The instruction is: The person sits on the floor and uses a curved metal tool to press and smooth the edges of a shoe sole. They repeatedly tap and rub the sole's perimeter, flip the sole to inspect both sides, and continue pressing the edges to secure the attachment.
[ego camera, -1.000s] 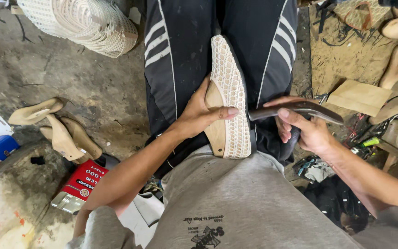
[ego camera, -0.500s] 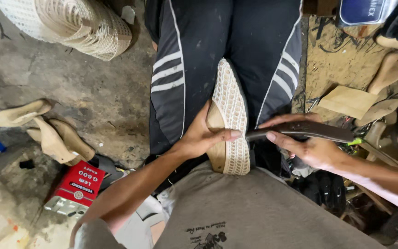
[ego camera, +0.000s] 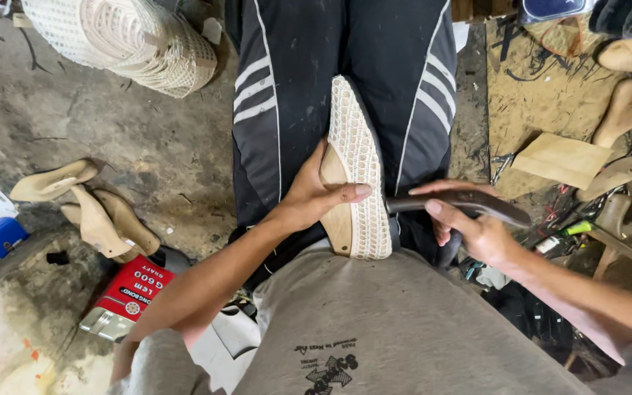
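At the frame's centre, a cream woven shoe on a wooden last (ego camera: 358,172) lies lengthwise on the lap, between 2 dark trouser legs (ego camera: 287,110). The left hand (ego camera: 312,196) grips its heel end, fingers wrapped shut around it, thumb across the weave. Just right, the right hand (ego camera: 469,227) has its fingers clamped on dark pliers (ego camera: 462,203), whose tip touches the shoe's side. At lower left lies a red tin (ego camera: 129,292); above it, bare wooden lasts (ego camera: 85,212). Farther, at upper left, sits a mesh bundle (ego camera: 122,40).
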{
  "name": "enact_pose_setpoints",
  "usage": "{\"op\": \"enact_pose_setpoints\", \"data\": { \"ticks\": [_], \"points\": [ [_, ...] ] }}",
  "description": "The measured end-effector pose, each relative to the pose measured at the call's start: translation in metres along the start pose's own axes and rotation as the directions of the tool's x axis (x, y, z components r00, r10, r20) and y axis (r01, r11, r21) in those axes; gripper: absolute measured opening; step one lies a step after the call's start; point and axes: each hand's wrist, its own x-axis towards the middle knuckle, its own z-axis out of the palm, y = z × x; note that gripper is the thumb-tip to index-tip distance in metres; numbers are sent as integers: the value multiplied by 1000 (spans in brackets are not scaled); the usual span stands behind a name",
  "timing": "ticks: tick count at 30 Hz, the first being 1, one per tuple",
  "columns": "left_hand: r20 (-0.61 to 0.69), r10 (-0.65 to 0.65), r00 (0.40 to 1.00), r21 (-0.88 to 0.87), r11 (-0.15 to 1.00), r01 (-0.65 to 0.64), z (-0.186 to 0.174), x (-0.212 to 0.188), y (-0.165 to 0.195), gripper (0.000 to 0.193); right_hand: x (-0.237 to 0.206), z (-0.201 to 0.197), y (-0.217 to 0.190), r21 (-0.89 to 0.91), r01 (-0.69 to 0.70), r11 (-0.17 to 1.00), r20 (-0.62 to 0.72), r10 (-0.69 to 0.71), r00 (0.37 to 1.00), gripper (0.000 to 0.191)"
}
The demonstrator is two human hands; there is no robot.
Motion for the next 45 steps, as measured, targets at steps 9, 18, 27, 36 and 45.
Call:
{"op": "enact_pose_setpoints", "data": {
  "ticks": [9,18,27,36,45],
  "points": [
    [37,-21,999,-184,983,28,4,5,-2,102,15,-6,-40,-458,179,871,105,-147,984,27],
    [9,12,1000,-60,998,-11,2,3,-4,106,-2,6,-18,-250,-71,966,-78,53,996,26],
    [-3,26,1000,-29,999,-26,-1,5,-4,106,-6,18,-17,-290,-111,951,-154,68,986,28],
    [-16,-4,1000,8,1000,4,3,2,2,106,-3,24,-9,113,-45,993,-258,73,963,35],
    [6,-43,999,-151,988,43,2,2,3,110,16,20,-49,-294,-2,956,-198,-59,978,32]
  ]
}}
